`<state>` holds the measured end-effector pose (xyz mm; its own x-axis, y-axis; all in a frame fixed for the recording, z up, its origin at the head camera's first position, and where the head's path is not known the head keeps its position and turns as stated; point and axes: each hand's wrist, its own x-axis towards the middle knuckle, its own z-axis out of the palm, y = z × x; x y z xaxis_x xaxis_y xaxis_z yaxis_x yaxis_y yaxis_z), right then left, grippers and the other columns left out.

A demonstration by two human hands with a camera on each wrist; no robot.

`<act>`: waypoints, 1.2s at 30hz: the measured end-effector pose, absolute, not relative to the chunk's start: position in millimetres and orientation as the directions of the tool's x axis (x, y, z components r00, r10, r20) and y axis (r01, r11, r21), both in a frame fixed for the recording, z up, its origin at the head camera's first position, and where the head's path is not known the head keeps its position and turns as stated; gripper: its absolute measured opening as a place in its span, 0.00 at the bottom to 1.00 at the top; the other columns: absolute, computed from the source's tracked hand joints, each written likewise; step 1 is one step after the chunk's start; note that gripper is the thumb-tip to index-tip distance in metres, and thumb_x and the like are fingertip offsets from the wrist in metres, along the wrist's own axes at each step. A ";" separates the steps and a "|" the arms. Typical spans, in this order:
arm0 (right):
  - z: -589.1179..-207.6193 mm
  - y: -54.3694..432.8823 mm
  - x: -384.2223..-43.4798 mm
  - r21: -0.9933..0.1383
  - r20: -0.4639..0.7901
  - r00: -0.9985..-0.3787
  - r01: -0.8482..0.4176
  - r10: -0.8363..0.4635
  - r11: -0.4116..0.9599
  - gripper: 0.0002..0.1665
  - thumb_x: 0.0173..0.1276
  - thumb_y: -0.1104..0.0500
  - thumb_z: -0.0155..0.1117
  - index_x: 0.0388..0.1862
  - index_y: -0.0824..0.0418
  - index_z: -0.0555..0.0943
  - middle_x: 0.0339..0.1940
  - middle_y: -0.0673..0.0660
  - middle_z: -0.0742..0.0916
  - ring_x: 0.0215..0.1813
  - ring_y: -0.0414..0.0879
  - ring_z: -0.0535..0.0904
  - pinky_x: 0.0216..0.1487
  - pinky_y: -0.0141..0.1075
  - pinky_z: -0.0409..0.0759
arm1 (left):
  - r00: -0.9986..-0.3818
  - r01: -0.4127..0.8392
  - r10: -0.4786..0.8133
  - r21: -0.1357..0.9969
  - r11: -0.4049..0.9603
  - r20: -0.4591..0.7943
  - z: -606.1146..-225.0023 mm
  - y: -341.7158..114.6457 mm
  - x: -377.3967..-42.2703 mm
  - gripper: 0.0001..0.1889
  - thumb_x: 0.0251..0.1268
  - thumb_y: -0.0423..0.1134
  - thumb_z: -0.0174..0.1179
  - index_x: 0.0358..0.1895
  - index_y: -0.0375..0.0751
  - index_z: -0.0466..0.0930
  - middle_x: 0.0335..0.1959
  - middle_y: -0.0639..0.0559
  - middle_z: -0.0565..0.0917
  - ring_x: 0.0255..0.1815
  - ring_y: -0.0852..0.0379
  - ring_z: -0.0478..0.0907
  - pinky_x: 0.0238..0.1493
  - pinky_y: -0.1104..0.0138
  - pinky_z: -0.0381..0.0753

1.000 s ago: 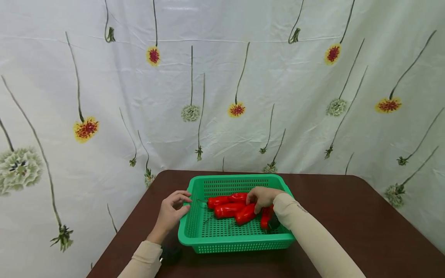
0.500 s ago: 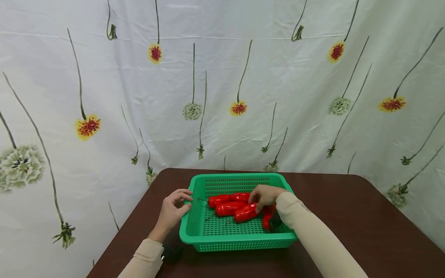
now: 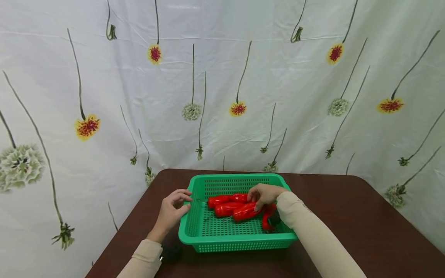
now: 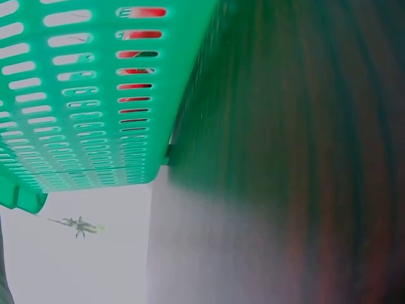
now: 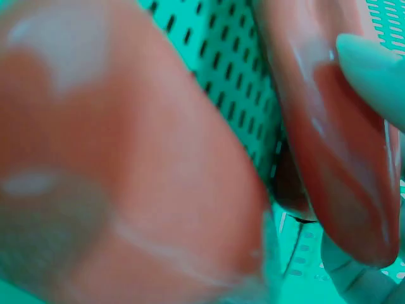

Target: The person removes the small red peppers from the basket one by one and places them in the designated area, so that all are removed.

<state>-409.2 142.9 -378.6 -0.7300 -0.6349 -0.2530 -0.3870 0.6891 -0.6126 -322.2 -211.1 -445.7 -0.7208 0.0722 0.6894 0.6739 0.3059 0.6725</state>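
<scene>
As one hand (image 3: 265,194) grips pepper (image 5: 335,145), sleeve print (image 3: 307,208) blurs.

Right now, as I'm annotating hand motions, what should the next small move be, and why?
Probably a slight lift of the red pepper by the right hand: the hand grips it, and other red peppers lie close by in the green basket, so raising it should clear them.

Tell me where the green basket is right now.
In the head view, the basket is on the table, below centre, with the left hand by its left rim and the right hand inside, at the red peppers.
</scene>
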 end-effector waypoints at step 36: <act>-346.4 149.3 -395.8 -0.755 -0.036 -0.747 -0.414 -0.664 0.508 0.18 0.67 0.61 0.68 0.55 0.61 0.82 0.48 0.56 0.87 0.48 0.46 0.81 0.48 0.40 0.81 | -0.745 0.636 0.106 0.653 0.412 0.659 -440.3 -215.1 -321.1 0.11 0.56 0.18 0.62 0.35 0.37 0.84 0.50 0.39 0.83 0.54 0.66 0.78 0.53 0.65 0.82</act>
<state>-395.8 149.3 -346.4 -0.7472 -0.6636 -0.0364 -0.4143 0.5079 -0.7553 -321.1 -215.1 -440.3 -0.7449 0.1059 0.6587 0.6358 0.4119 0.6528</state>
